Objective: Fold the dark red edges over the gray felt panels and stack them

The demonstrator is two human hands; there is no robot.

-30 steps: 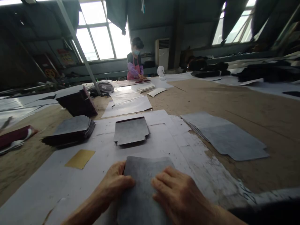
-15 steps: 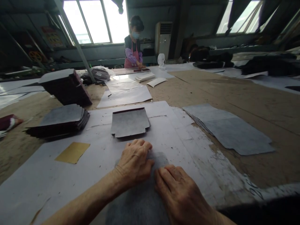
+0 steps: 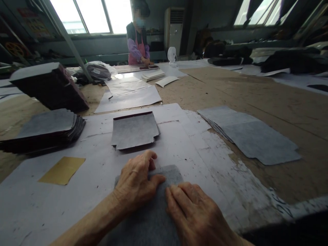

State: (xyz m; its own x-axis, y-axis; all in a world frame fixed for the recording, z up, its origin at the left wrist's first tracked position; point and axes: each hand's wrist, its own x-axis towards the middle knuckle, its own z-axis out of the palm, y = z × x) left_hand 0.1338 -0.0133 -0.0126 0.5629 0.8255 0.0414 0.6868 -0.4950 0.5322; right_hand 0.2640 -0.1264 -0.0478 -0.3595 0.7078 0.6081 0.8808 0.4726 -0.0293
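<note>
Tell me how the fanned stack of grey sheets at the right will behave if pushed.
The stack of grey sheets would probably shear, layers sliding apart, since their left edges are staggered. Tipping seems unlikely, as it lies low and flat. Each sheet probably bends easily, judging by its thin edge.

The two hands [image 3: 137,179] have drawn closer together

Mottled grey sheet [image 3: 153,218], mustard-gold card [image 3: 63,170], dark-specked white paper [image 3: 84,208]
</note>
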